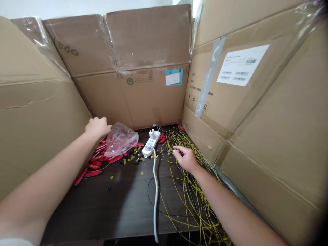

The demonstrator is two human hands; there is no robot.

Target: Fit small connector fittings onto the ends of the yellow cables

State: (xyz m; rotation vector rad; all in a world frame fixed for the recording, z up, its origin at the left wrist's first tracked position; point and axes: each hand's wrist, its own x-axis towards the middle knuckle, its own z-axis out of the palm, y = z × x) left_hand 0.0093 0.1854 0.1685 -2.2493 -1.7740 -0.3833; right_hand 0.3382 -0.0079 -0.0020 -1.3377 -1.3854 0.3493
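At the left, my left hand [98, 127] is closed at the edge of a crumpled clear plastic bag [121, 139]. Its thumb meets the bag, while the fingertips are hidden behind the hand. Red strip-shaped pieces [94, 164] with dark ends lie in a pile below and beside the bag. On the right, my right hand [186, 159] hovers over a loose tangle of thin yellow cables [202, 198]. Its thumb and forefinger come together in a pinch; what is between them is too small to make out.
A white power strip [151, 142] with a plugged-in adapter lies mid-table, its white cord [155, 198] running to the front edge. Small yellow and black caps [133, 156] are scattered around it. Tall cardboard walls [143, 99] enclose the dark table [102, 215] at left, back and right.
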